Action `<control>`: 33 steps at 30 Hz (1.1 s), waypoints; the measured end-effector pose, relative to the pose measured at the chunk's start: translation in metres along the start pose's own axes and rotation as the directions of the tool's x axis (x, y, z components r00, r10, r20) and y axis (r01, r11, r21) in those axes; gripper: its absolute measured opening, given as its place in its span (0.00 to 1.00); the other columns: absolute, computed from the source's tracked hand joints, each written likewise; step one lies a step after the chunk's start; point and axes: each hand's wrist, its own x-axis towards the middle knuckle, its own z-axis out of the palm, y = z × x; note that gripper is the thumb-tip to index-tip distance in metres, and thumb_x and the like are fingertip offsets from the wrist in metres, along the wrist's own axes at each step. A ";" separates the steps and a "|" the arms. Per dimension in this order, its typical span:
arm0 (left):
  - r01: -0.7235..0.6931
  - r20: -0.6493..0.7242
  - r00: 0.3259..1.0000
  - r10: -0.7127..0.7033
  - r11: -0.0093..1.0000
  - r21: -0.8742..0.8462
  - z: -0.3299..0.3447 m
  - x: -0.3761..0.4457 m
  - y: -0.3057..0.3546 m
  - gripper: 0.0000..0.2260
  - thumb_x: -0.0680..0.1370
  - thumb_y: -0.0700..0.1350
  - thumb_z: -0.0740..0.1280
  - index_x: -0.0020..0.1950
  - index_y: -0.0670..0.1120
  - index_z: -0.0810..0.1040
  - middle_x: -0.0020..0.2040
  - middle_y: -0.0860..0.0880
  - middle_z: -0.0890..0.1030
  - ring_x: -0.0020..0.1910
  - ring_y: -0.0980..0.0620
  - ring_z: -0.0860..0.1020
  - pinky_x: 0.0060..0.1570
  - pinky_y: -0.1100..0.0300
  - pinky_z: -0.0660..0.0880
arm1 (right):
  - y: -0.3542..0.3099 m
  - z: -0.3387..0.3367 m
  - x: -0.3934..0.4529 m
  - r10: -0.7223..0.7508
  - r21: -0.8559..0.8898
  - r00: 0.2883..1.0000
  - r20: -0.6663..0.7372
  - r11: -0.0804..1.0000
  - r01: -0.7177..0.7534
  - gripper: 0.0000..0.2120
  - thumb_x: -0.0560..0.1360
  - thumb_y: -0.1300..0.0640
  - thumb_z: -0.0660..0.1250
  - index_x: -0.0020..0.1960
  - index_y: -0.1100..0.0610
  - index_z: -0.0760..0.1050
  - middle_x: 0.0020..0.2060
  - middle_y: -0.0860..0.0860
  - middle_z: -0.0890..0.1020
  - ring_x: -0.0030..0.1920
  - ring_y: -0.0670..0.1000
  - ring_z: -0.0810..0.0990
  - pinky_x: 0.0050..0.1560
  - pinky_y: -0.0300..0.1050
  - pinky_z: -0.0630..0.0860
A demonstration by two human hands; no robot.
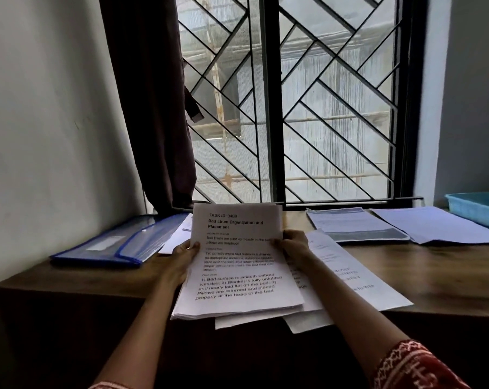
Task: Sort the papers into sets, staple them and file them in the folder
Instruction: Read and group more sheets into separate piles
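Evidently early in the sort. Both hands hold a stack of printed sheets [235, 265] raised off the wooden table [69, 279]: left hand [183, 255] pinches the left edge, thumb on top; right hand [292, 244] grips the right edge, fingers curled round it. More loose sheets [347, 279] lie under and right of the stack, some overhanging the near edge. Two paper piles sit far right: one with dark bands [358, 224], one plain [434, 224], just beside a blue tray [479, 207]. The blue folder [120, 242] lies far left, flap closed as far as I can tell. No stapler is visible. Judgement: sets partly laid out; stapling and filing all remain.
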 end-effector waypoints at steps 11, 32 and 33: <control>-0.035 0.005 0.999 0.034 0.998 0.055 -0.001 0.003 -0.003 0.13 0.81 0.35 0.56 0.65 0.35 0.70 0.28 0.50 0.82 0.25 0.55 0.80 0.28 0.60 0.79 | -0.003 0.002 -0.003 0.028 0.080 0.999 -0.034 0.996 -0.025 0.08 0.72 0.68 0.68 0.51 0.64 0.79 0.42 0.57 0.81 0.42 0.54 0.80 0.37 0.38 0.80; -0.049 -0.076 0.996 0.052 0.998 0.047 -0.005 0.003 -0.002 0.10 0.80 0.32 0.56 0.47 0.42 0.75 0.37 0.43 0.81 0.28 0.52 0.81 0.28 0.61 0.79 | -0.009 -0.014 -0.006 -0.038 -0.507 0.915 -0.402 0.841 -0.188 0.16 0.79 0.61 0.53 0.59 0.66 0.75 0.55 0.63 0.79 0.56 0.61 0.78 0.54 0.50 0.74; -0.052 -0.070 0.996 0.056 0.997 0.062 -0.005 0.002 -0.001 0.09 0.80 0.32 0.56 0.49 0.40 0.75 0.41 0.40 0.80 0.30 0.50 0.80 0.29 0.61 0.79 | -0.009 -0.014 -0.007 -0.042 -0.521 0.916 -0.398 0.833 -0.188 0.15 0.79 0.61 0.53 0.59 0.66 0.75 0.55 0.63 0.79 0.57 0.61 0.78 0.54 0.50 0.74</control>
